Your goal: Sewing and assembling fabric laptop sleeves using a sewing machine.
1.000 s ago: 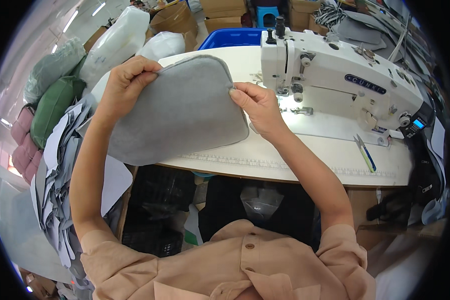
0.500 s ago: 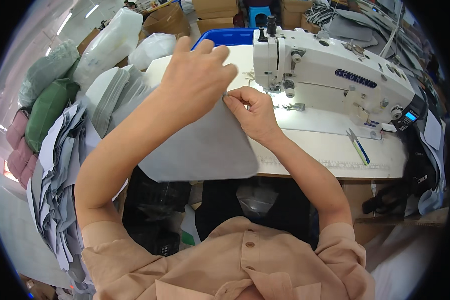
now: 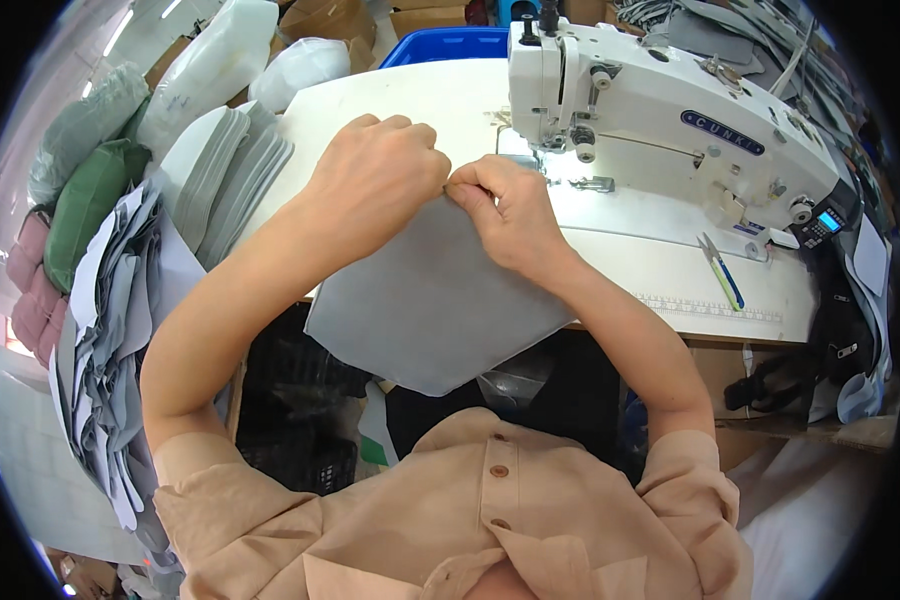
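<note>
A grey fabric panel (image 3: 445, 305) hangs from my two hands over the table's front edge, its lower corner pointing toward my body. My right hand (image 3: 515, 215) pinches the panel's top corner between thumb and forefinger. Right beside it, my left hand (image 3: 382, 170) is closed with its fingers curled, its thumb side at the same corner; its fingertips are mostly hidden. A white sewing machine (image 3: 640, 110) stands just right of my hands, its lamp lighting the needle area and the presser foot (image 3: 592, 184).
Small snips (image 3: 722, 272) with blue and green handles lie on the white table (image 3: 390, 95) near a printed ruler strip (image 3: 710, 308). Stacked grey panels (image 3: 215, 180) stand at the left, with more draped pieces (image 3: 120, 340) beside them. A blue bin (image 3: 445, 46) sits behind.
My left hand has come down and closed at the panel's corner, where its fingers were loosely raised before. The panel has turned, and its lower corner now hangs nearer my body.
</note>
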Tool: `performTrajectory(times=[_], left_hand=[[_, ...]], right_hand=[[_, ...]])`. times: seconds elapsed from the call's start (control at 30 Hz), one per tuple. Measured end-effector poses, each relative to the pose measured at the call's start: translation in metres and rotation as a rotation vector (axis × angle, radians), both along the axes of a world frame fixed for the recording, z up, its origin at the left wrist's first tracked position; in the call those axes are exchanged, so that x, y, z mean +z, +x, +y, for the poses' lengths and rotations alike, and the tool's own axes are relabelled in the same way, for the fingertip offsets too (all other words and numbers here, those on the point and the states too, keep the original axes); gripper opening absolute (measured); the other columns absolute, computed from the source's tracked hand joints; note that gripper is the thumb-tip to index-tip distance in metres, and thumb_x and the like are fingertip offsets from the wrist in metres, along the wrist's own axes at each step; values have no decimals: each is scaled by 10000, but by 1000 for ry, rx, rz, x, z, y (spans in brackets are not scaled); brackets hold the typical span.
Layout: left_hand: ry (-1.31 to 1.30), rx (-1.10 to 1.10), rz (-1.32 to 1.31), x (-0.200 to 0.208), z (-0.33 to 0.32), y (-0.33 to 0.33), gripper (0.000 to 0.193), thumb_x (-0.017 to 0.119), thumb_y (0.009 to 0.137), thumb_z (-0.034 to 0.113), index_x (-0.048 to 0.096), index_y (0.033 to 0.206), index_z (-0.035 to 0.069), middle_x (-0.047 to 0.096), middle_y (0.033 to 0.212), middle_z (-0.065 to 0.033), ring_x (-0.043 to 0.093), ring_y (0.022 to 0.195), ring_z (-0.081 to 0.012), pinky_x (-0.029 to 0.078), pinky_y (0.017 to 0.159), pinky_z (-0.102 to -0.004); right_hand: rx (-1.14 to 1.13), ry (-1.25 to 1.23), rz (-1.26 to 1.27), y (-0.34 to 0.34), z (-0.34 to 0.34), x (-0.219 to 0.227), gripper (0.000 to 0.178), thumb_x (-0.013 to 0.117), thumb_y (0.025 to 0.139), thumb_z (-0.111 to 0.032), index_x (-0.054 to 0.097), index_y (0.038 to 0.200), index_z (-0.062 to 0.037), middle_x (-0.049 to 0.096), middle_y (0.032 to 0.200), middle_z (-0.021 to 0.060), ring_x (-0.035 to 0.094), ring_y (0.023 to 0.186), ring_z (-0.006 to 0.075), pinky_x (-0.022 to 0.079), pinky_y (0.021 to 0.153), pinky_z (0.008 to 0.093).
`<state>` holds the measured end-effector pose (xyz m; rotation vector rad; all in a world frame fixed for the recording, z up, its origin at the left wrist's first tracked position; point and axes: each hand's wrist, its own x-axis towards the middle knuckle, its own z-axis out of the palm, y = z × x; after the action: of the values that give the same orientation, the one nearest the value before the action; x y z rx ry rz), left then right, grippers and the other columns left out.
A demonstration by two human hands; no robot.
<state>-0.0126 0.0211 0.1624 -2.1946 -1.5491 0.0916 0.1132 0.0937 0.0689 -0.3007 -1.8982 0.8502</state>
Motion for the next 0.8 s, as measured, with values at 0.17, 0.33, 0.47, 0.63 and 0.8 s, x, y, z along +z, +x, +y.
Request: performTrajectory(times=[0.17,0.33,0.47,0.63,0.8], left_hand=[[22,-131,233,-3,-3,6,13,600,624,60,599,618,72,548,664,-38,560,710,-169,433,593,-282],[114,-181,215,-21,-9,-1,43,596,613,52,579,652,43,541,656,-44,534,667,-168,433,593,-286],[108,-226,-126,-24,-12,-14,83,561,626,17,569,708,10,547,676,-100,542,661,-245,446,613,-318],[-92,55,-575,-9,-15,-31,90,501,788,36,551,833,-24,540,762,-163,539,709,-306,438,680,-343],[202,-208,-511,-22,-18,-18,97,511,733,20,602,763,28,564,790,-93,545,761,-258,431,701,-322]], right_hand=[[-15,24,-32,2,-3,1,59,558,747,-41,575,719,9,565,677,142,551,630,282,438,583,340],[9,-25,-29,3,-4,1,71,557,753,-47,579,723,13,574,688,140,558,636,270,443,590,332],[93,-62,-57,4,-2,3,80,550,758,-53,592,745,14,584,698,132,562,640,236,447,607,308],[161,-175,-151,10,-2,2,100,552,765,-70,600,768,18,589,694,112,552,637,189,442,613,282],[166,-172,-172,7,0,3,115,551,777,-84,605,781,17,596,704,94,546,647,165,440,615,274]])
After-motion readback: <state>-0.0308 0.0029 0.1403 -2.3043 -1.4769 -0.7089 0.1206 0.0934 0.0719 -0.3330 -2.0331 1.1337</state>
